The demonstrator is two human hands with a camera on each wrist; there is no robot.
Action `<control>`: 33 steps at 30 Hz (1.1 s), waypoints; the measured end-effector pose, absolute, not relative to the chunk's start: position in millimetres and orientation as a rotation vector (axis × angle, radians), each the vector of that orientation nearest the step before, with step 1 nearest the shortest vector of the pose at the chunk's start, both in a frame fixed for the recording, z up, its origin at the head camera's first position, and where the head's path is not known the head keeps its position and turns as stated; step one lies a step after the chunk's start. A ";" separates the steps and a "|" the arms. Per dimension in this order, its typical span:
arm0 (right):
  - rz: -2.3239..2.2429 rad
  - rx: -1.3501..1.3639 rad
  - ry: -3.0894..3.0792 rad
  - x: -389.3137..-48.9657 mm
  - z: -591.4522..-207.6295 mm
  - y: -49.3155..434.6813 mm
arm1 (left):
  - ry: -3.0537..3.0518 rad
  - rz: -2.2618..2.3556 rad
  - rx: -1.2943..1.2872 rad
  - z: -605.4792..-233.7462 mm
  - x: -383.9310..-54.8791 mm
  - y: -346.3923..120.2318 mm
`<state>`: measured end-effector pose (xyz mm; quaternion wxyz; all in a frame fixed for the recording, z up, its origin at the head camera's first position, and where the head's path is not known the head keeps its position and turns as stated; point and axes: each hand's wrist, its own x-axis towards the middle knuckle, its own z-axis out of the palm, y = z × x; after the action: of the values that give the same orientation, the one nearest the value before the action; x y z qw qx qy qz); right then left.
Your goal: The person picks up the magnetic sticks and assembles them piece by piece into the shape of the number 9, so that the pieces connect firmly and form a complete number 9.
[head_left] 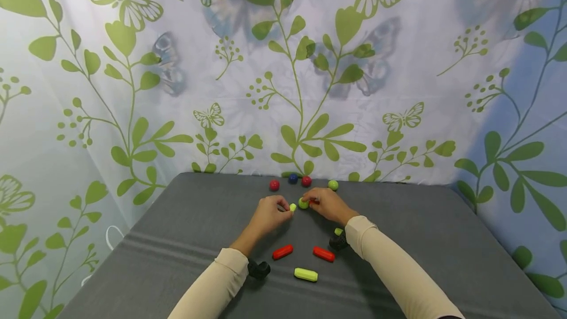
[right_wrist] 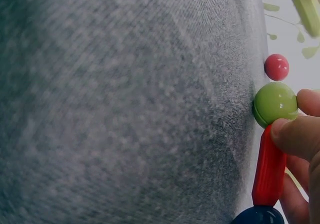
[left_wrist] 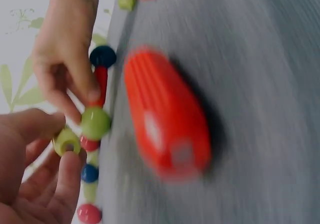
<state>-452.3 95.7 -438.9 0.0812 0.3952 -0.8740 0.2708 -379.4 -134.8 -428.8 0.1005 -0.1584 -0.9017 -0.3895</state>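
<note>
My left hand [head_left: 271, 211] pinches a short yellow-green rod [left_wrist: 66, 141] between thumb and fingers, its hollow-looking end facing a green ball [head_left: 303, 203]. A small gap separates rod and ball. My right hand [head_left: 330, 205] grips that ball with a red rod [right_wrist: 269, 169], thumb lying where the two meet. At the red rod's other end sits a dark blue ball [right_wrist: 258, 215], apparently touching it. Behind the hands are a red ball [head_left: 274, 185], a blue ball [head_left: 293, 178] and a second red ball [head_left: 306, 181]; yellow-green rods [left_wrist: 90, 190] show between them in the left wrist view.
Nearer on the grey table [head_left: 398, 240] lie two red rods [head_left: 282, 252] and a yellow-green rod [head_left: 305, 274]. Another yellow-green piece [head_left: 338, 231] is partly hidden by the right wrist camera. One more green ball [head_left: 333, 185] is near the back edge, before a patterned curtain [head_left: 283, 73].
</note>
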 end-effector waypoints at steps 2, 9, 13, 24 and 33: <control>0.811 1.185 -2.601 -451.8 -439.0 96.7 | -2.662 -1.222 -0.376 -429.3 -381.5 -124.5; 0.813 1.202 -2.584 -451.2 -439.6 95.2 | -2.644 -1.499 -0.091 -432.1 -385.5 -106.6; 0.824 1.179 -2.600 -451.3 -440.2 96.0 | -2.608 -1.583 0.015 -433.5 -388.3 -101.6; 0.797 1.194 -2.566 -453.8 -441.1 97.9 | -2.533 -1.862 0.142 -440.5 -396.8 -88.2; 0.806 1.191 -2.564 -452.9 -441.2 97.1 | -2.559 -1.875 0.076 -443.3 -398.3 -87.1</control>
<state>-452.9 97.1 -441.2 0.1007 0.4031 -0.8678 0.2726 -398.3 -87.1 -443.3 -0.0160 0.0238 -0.8064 -0.5907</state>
